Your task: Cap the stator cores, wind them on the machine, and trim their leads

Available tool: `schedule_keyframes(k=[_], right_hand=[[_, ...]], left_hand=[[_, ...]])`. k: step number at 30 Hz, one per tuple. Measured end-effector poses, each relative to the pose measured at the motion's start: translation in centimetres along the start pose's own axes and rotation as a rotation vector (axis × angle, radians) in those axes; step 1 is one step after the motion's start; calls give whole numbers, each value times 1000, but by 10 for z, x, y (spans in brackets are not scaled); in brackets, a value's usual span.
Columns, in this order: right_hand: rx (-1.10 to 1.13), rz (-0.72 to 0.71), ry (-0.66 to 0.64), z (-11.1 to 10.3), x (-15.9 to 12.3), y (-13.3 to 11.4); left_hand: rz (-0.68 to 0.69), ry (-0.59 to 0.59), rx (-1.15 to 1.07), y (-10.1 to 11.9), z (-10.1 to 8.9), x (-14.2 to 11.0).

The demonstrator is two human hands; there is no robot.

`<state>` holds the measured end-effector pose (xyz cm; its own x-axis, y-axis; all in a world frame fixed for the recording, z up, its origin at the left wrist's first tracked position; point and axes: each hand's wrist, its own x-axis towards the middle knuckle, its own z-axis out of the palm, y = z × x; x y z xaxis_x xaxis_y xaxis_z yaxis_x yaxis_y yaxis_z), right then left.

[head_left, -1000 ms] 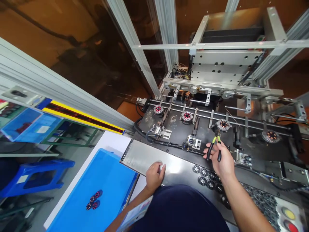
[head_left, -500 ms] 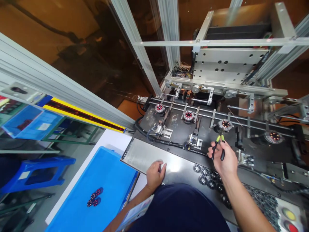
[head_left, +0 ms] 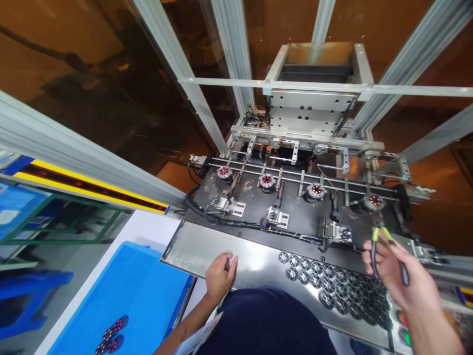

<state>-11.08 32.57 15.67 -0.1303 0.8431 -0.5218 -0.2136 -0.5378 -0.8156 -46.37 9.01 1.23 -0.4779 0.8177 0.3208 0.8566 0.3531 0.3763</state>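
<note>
My right hand (head_left: 404, 276) is closed around a pair of pliers (head_left: 374, 251) with black and yellow-green handles, spread apart. The plier jaws point at the right-most round wound part (head_left: 374, 201) on its holder; I cannot tell whether they touch it. My left hand (head_left: 219, 276) rests at the metal ledge (head_left: 207, 246), its fingers curled in and the thumb alongside; what lies inside them, if anything, is hidden. Further left along the machine sit three similar parts: one with copper-coloured spots (head_left: 317, 191), a red-centred one (head_left: 266, 181) and another red-centred one (head_left: 224, 172).
Several black-and-silver round parts (head_left: 328, 271) lie grouped on the ledge's right half. Left of it, a blue tray (head_left: 148, 281) holds several dark round pieces (head_left: 108, 335). Metal posts (head_left: 185, 74) and a yellow-edged bar (head_left: 92, 186) frame the machine. Clamp arms (head_left: 342, 158) overhang its back.
My right hand has moved the pliers rightward, from the third holder to the right-most one. The view has shifted right. My left hand stays at the ledge.
</note>
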Motion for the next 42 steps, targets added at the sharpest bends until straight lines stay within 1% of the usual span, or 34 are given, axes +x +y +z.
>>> schedule_keyframes(k=[2,5,12,17,22,24,25,26,27,28,29,31,33,34,35,36,38,39,40,42], right_hand=[[17,41,28,-4,19,2],[51,48,29,-4,33,7],[111,57,26,-5,43,10],[135,58,42,-5,48,9],[146,38,51,0,55,7],[146,0,59,1,48,5],[148,-19,63,2,39,5],[139,-36,44,2,26,5],[109,-50,-4,3,9,6],[56,-59,-66,5,-10,9],[-52,-70,-187,8,-30,13],[-366,-105,-416,21,-64,30],[-754,-180,-648,44,-81,55],[-933,-241,-726,59,-82,71],[-1095,-322,-772,75,-79,88],[-1182,-363,-800,91,-73,106],[-1306,-436,-808,120,-59,141],[-1355,-464,-795,131,-53,156],[-1409,-500,-772,139,-48,170],[-1508,-577,-716,146,-42,192]], left_hand=[[11,1,0,0,1,1],[19,3,8,-1,1,1],[6,-9,18,0,1,0],[-30,-26,8,-1,3,-1],[-78,-51,-30,-2,3,-2],[-109,-60,-53,-2,3,-2],[-128,-66,-66,-2,3,-2],[-148,-74,-80,-2,3,-2],[-170,-84,-96,-1,3,-1],[-194,-97,-113,-1,2,0],[-219,-112,-132,-1,1,1],[-270,-153,-178,1,-2,4],[-313,-219,-249,7,-7,5],[-328,-266,-297,11,-10,4],[-340,-324,-352,16,-13,2],[-350,-388,-413,23,-16,-1],[-370,-521,-531,36,-19,-7],[-381,-577,-581,42,-20,-10],[-394,-621,-621,47,-20,-13],[-418,-660,-673,52,-19,-16]])
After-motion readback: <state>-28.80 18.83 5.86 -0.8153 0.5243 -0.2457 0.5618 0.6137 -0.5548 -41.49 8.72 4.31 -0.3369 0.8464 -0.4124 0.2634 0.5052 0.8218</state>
